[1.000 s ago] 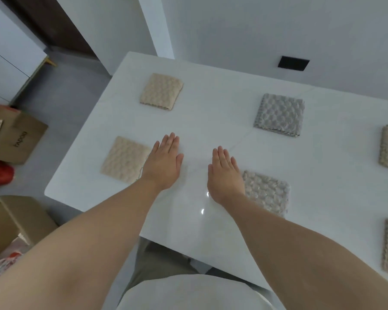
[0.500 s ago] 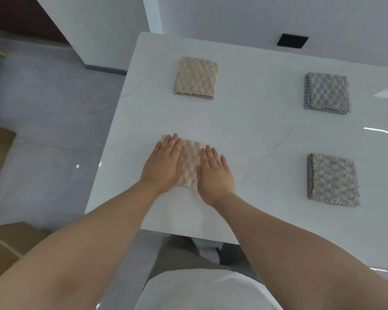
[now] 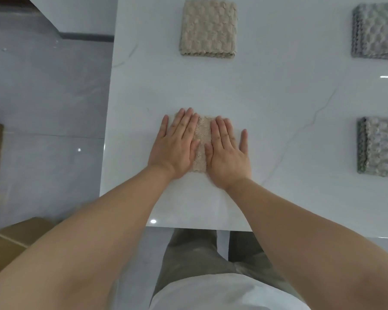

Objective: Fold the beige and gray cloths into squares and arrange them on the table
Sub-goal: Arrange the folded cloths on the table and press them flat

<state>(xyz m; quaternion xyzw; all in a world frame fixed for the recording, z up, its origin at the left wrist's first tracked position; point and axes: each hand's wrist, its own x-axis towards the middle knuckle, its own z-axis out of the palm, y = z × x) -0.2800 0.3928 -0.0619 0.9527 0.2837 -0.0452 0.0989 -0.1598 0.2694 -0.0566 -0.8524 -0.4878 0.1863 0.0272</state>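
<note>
A folded beige cloth [image 3: 201,144] lies near the front left of the white table [image 3: 278,97]. Both palms rest flat on it, so only a strip shows between them. My left hand [image 3: 177,144] covers its left part and my right hand [image 3: 227,153] its right part, fingers spread and pointing away from me. Another beige folded square [image 3: 208,27] lies farther back. Two gray folded squares sit at the right, one far [image 3: 376,31] and one near [image 3: 379,146].
The table's left edge runs close to the pressed cloth, with gray floor [image 3: 43,108] beyond it. Cardboard boxes [image 3: 7,242] stand on the floor at the lower left. The table's front edge is right at my legs.
The view shifted left along the table. Both hands moved from bare table between cloths onto the near beige cloth and now press it flat, slightly farther apart than half a second ago.
</note>
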